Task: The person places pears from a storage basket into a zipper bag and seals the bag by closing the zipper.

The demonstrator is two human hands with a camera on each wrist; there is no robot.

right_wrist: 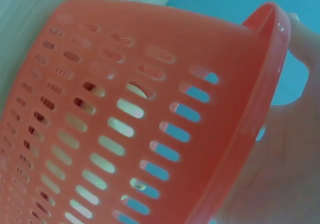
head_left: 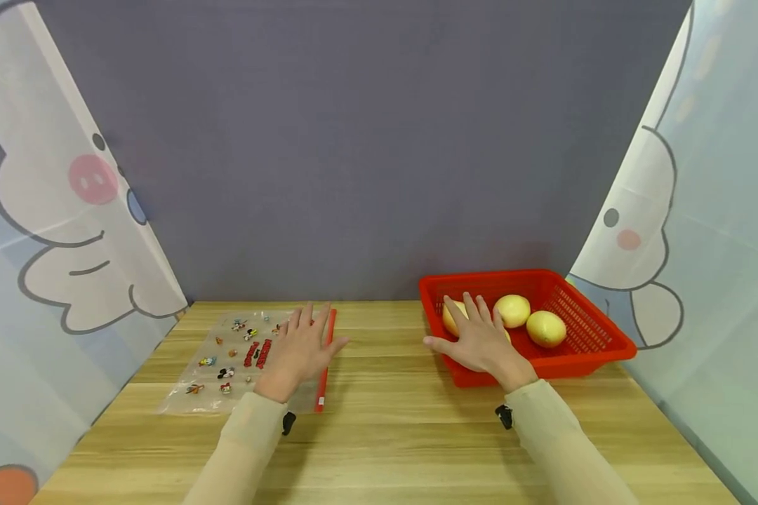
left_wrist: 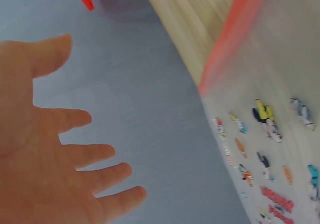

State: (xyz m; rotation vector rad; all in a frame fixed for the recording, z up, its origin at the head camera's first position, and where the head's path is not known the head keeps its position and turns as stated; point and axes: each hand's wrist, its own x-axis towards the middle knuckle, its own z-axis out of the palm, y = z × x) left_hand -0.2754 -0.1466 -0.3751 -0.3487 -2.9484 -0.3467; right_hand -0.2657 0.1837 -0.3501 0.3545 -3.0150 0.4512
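Observation:
My left hand (head_left: 303, 351) is held with its fingers spread above a clear plastic zip bag (head_left: 183, 400) printed with small cartoon figures. A red slider strip (head_left: 323, 386) runs along the bag's right edge. In the left wrist view the palm and straight fingers (left_wrist: 100, 176) hold nothing. My right hand (head_left: 482, 345), fingers also spread, is over the near left side of a red plastic basket (head_left: 581, 363). Several yellow lemon-like fruits (head_left: 546, 329) lie in the basket, one partly hidden by that hand. The right wrist view shows the basket's slotted wall (right_wrist: 200, 49) in front of the hand.
The wooden table (head_left: 379, 435) carries both the bag and the basket, with bare wood between them. A dark grey cloth wall (head_left: 366, 154) stands behind its back edge. Cartoon-printed curtains (head_left: 726, 210) hang on both sides.

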